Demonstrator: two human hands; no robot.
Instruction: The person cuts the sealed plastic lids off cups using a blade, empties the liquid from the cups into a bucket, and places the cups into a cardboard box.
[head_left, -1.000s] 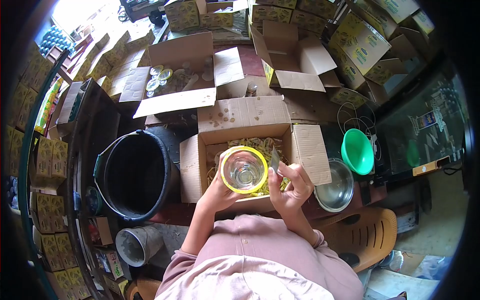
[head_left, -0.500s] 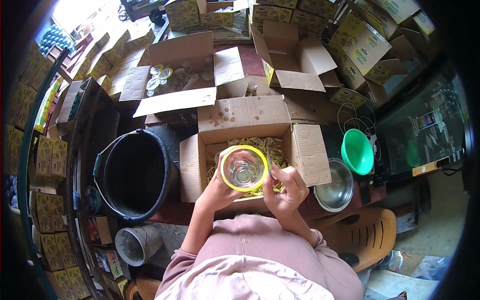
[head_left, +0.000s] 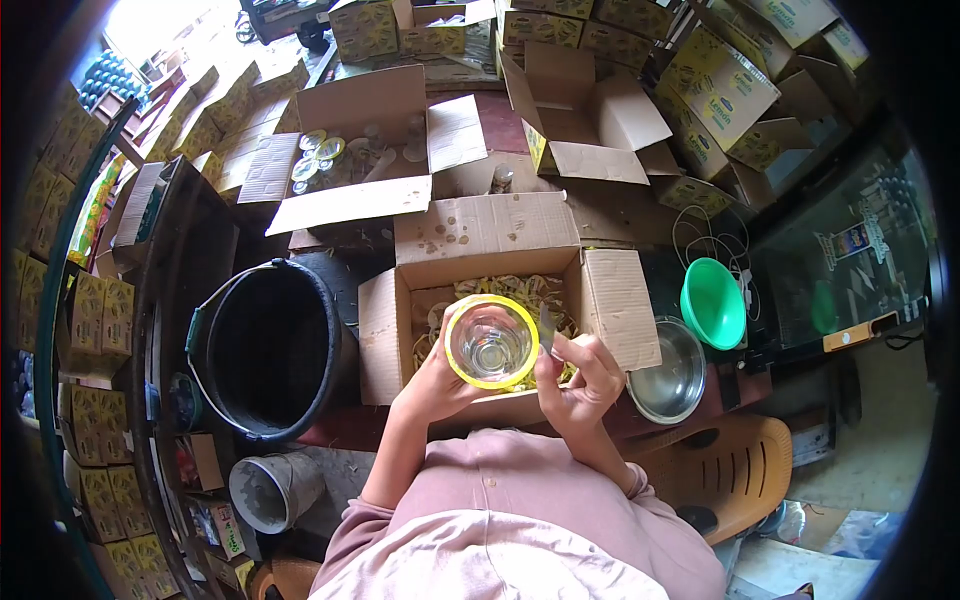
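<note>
The grey blade (head_left: 547, 332) has eased rightward, long axis up-frame, pinched by the right hand (head_left: 580, 376) just right of the yellow-rimmed cup (head_left: 491, 342) the left hand (head_left: 435, 379) clasps.

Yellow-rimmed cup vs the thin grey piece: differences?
Shape: the cup is round and hollow; the thin grey piece looks flat.
Colour: the cup is clear with a yellow rim; the thin grey piece has no yellow visible.
Hold: the left hand wraps the cup's side; the right hand pinches the thin grey piece.
Shared: both are held above the open box.
</note>
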